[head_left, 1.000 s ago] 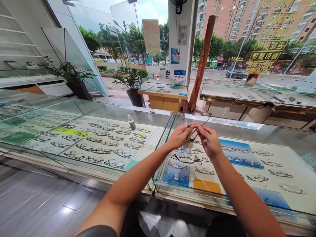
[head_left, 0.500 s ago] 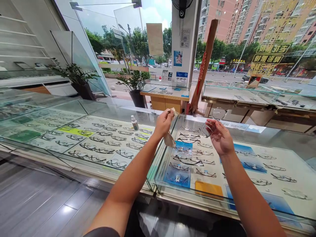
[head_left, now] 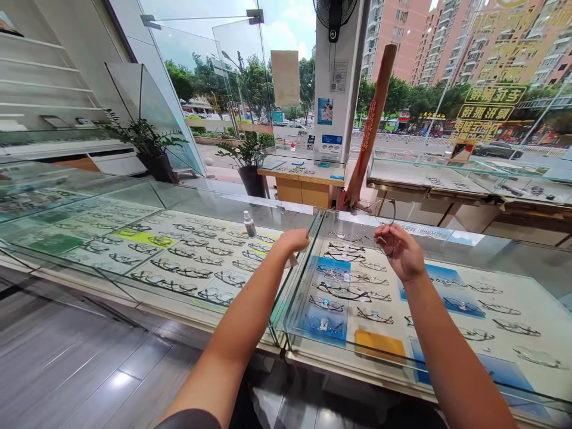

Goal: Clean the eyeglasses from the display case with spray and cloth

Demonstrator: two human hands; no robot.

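Note:
My right hand (head_left: pixel 402 253) is closed on a pair of thin-framed glasses (head_left: pixel 385 213), raised above the right display case; one round lens stands up over the fingers. Over the seam between the two cases is my left hand (head_left: pixel 292 240), bent at the wrist and closed round a beige cloth (head_left: pixel 292 260), most of it hidden under the hand. A small white spray bottle (head_left: pixel 249 224) stands upright on the left glass case, to the left of my left hand.
Rows of glasses fill the left display case (head_left: pixel 179 262) and the right display case (head_left: pixel 469 298). An orange-yellow block (head_left: pixel 379 344) lies in the right case. Potted plants (head_left: pixel 252 173) and a wooden post (head_left: pixel 373 119) stand beyond.
My left hand has dropped and turned down with the cloth, which is now mostly hidden. My right hand has turned the glasses slightly. The view has shifted a little.

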